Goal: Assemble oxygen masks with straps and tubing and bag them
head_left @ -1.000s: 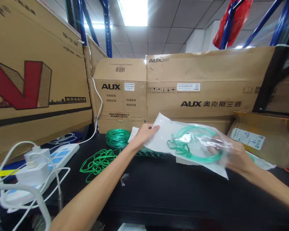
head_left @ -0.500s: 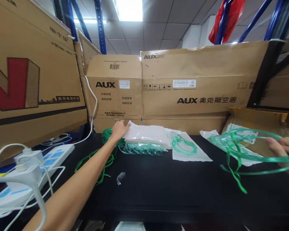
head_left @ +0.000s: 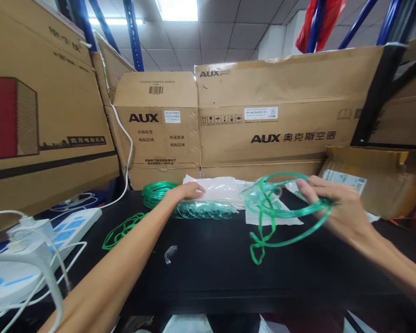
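Note:
My right hand [head_left: 336, 203] is closed around a coil of clear green tubing [head_left: 305, 212], held above the table at the right. On its left end hang what looks like a clear oxygen mask [head_left: 258, 196] and a green elastic strap [head_left: 261, 226]. My left hand [head_left: 190, 189] has its fingers curled on the left end of a white plastic pouch [head_left: 220, 187] in a stack. In front of that stack lies a row of nested clear green masks [head_left: 204, 210]. Coiled green tubing [head_left: 157, 190] sits left of my left hand, partly behind it.
Green elastic straps [head_left: 123, 231] and small silvery strips [head_left: 170, 253] lie on the black table [head_left: 229, 268]. A white power strip [head_left: 65, 231] with plugs and cables is at the left. Cardboard boxes [head_left: 263, 152] wall the back; a brown parcel [head_left: 384, 185] stands at the right.
My right hand has moved left with the tubing and mask, which now hang in front of the pouches. My left hand has shifted right, farther onto the pouch. The view has turned slightly.

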### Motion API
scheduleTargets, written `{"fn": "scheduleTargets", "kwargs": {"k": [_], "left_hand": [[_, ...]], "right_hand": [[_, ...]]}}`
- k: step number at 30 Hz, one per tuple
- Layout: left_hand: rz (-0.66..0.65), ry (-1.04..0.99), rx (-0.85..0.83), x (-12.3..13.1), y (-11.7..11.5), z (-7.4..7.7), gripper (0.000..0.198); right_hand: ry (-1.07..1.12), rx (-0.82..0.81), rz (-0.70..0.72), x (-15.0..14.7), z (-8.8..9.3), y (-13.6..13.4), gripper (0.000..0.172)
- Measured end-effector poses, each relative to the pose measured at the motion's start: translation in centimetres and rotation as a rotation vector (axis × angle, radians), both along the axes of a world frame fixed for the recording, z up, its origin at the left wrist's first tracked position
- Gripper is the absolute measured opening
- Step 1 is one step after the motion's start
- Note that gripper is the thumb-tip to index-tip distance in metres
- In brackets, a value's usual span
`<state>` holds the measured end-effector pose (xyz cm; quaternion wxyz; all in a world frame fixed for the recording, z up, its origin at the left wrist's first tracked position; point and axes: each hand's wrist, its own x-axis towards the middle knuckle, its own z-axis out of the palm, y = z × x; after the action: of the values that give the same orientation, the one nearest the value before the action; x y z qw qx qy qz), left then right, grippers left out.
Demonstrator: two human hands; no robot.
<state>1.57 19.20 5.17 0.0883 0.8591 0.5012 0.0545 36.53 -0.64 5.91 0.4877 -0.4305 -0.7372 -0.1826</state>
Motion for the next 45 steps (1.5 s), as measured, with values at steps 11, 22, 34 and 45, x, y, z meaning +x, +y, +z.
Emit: {"fn": "scheduleTargets", "kwargs": {"k": [11,22,34,45], "left_hand": [[0.146,0.151,-0.106,2.1,-1.1,1.9,0.044],[0.077,0.252,-0.118,6.8,0.4,2.3,0.061],[0.077,0.14,-0.077,8.4,-0.6,2.3,0.063],[-0.015,-0.541,0.336,7.3,-14.3,2.2,0.043]], "right_hand": [[-0.386,-0.508,0.235,-1.8,-6.9,-0.6,0.033],[-0.469,-0.594,0.166,2.6,-7.8,-2.0,0.078],[-0.308,-0.524,0.109,-0.6,-7.1,-0.9,0.034],[-0.499,-0.436,0.185,-4.0,-8.1,2.9,0.027]]}}
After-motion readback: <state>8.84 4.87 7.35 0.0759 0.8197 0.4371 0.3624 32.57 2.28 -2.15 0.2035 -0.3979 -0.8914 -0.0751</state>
